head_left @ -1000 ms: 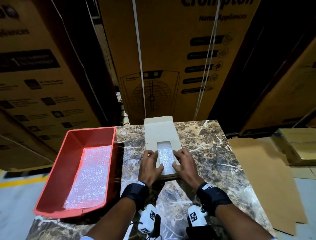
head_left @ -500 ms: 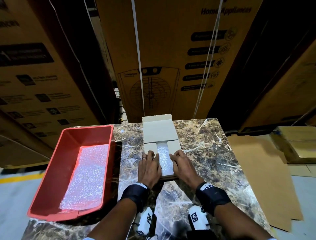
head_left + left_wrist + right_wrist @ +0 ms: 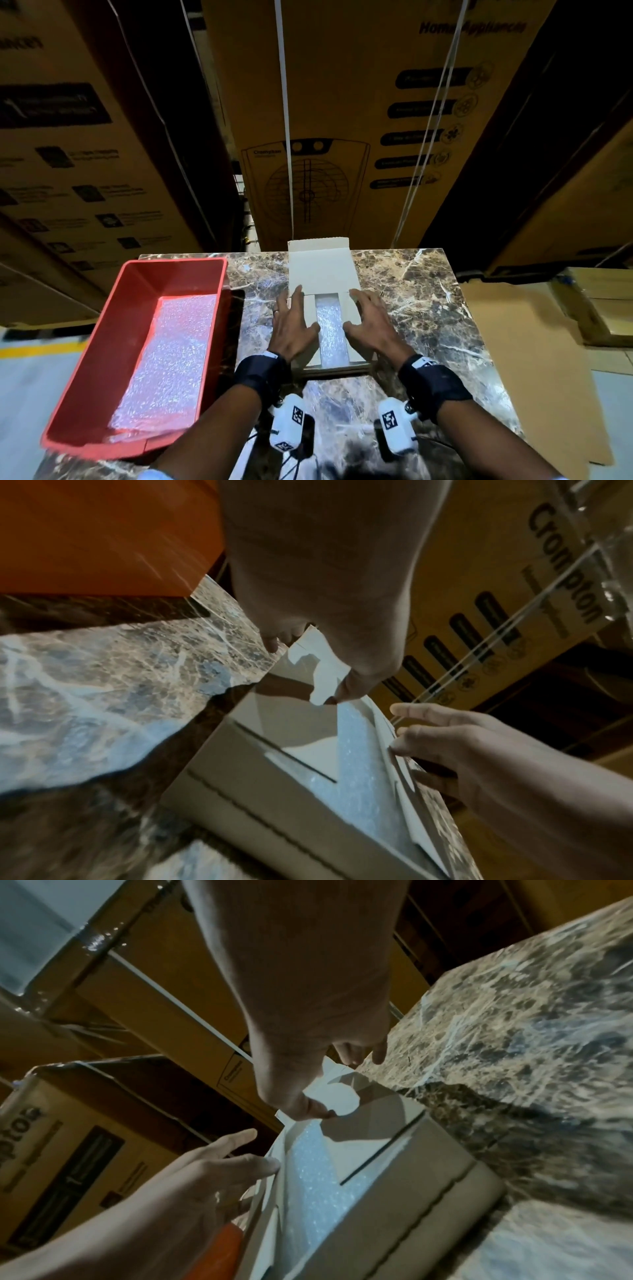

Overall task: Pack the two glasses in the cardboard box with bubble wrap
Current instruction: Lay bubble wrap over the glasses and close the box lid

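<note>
At the centre of the head view, the small white cardboard box [image 3: 322, 274] lies on the marble table [image 3: 421, 301], its lid flap raised toward the upper edge of the tabletop. The left hand [image 3: 291, 323] lies with flat, extended fingers on the left side flap [image 3: 310, 308]; the right hand [image 3: 371, 322] does the same on the right side flap [image 3: 352, 308]. Neither hand grasps anything. This placement appears intended to fold both flaps inward over the contents before the lid closes. Between the flaps a strip of bubble wrap [image 3: 330, 332] shows. The two glasses are not visible; presumably they sit beneath the wrap inside the box, but this cannot be confirmed. At the left of the frame, a red plastic tray [image 3: 102, 329] holds a further bubble wrap sheet [image 3: 171, 359]. Both wrist views are dim, and each near hand blocks the far end of the box.
</note>
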